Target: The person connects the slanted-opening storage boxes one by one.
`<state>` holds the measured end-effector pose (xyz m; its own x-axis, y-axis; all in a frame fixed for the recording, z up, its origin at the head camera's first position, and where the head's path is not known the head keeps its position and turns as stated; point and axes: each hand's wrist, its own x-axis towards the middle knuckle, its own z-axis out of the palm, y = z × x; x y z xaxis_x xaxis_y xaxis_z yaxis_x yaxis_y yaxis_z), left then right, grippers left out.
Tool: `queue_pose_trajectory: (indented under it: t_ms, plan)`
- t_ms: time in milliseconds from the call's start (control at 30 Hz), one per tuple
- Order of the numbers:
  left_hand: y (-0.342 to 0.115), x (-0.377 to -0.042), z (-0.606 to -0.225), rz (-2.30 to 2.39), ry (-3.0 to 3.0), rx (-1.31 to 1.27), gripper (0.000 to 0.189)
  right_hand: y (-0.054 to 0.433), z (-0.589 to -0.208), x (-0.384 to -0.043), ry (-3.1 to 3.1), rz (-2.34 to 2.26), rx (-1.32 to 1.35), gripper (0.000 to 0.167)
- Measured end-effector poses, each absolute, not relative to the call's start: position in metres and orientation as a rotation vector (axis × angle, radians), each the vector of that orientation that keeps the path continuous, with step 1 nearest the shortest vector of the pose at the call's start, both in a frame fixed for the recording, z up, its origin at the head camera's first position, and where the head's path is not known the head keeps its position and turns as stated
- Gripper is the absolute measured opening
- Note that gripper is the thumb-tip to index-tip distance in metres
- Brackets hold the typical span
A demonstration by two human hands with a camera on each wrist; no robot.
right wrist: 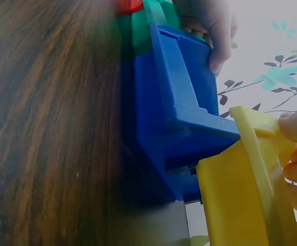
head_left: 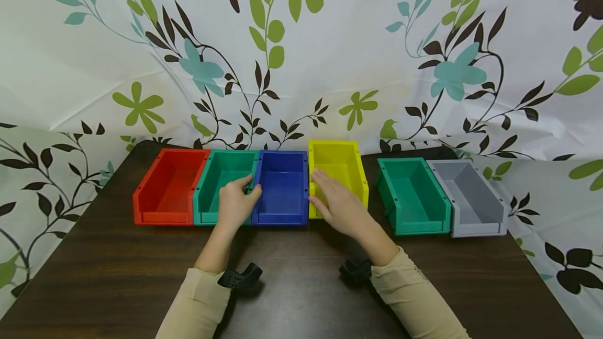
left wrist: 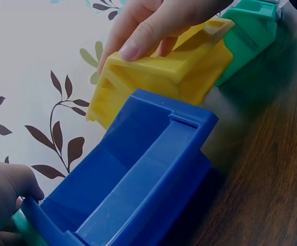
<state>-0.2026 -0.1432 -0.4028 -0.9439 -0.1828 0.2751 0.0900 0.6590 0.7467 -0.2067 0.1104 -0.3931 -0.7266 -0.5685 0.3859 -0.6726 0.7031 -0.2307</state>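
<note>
My left hand (head_left: 235, 200) is at the seam between a green bin (head_left: 233, 164) and the blue bin (head_left: 283, 187). Its thumb lies over the blue bin's left rim, and its fingers are on the green side. My right hand (head_left: 339, 203) grips the left wall of the yellow bin (head_left: 346, 158). In the left wrist view, the thumb presses the outside of that yellow wall while the fingers reach inside. The yellow bin sits slightly higher than the blue one, close against its right side. All these bins show bare insides.
A red bin (head_left: 171, 184) stands at the row's left end. Right of the yellow bin, past a gap, are another green bin (head_left: 416, 198) and a grey bin (head_left: 471, 200). The dark wooden table (head_left: 301, 297) runs up to a leaf-patterned cloth (head_left: 330, 56) behind.
</note>
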Motion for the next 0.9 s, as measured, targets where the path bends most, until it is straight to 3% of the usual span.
queue_pose_trajectory:
  t_ms: [900]
  plan:
    - [-0.1430,-0.2022,-0.4050,-1.151,-2.551,0.060,0.042,0.1104,-0.4030,-0.2052,-2.685,0.543,0.953,0.055]
